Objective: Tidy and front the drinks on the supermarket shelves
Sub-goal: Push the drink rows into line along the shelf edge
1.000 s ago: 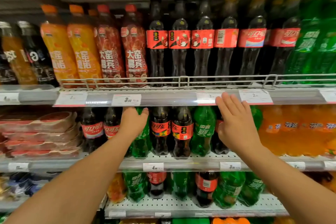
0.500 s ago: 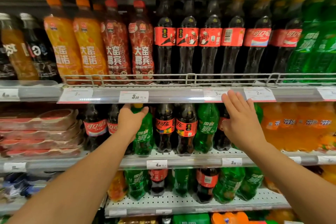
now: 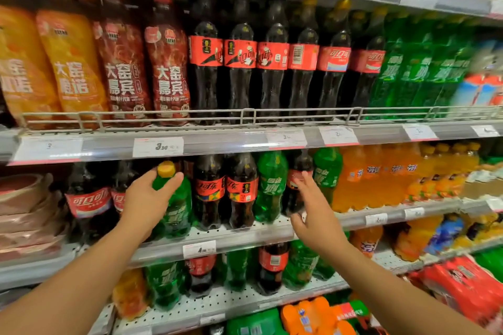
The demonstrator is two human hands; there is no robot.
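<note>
I have my left hand point(image 3: 145, 198) wrapped round the neck of a green soda bottle point(image 3: 174, 207) with a yellow cap point(image 3: 166, 168). The bottle stands at the front of the middle shelf point(image 3: 245, 236), with cola on both sides of it.

My right hand point(image 3: 317, 215) is open, with its fingers spread. Its fingertips point(image 3: 300, 182) reach to a dark cola bottle point(image 3: 298, 182) that sits a bit further back. It holds nothing yet, and I cannot tell if it really touches.

To do this step well, I think I should keep the green bottle straight up, slide it gently, and turn its label to face out. I should not bump the cola beside it. The dark bottle should come forward until it lines up with the others.

Now I count along the front of this shelf. I see two red-label cola bottles on the left point(image 3: 88, 198), then my green one, then two colas with coloured labels point(image 3: 226, 190). Next come a green bottle point(image 3: 270, 185), the dark one, and another green bottle point(image 3: 326, 174). That makes three green and five cola. The orange bottles point(image 3: 381, 177) are too blurry to count.
</note>
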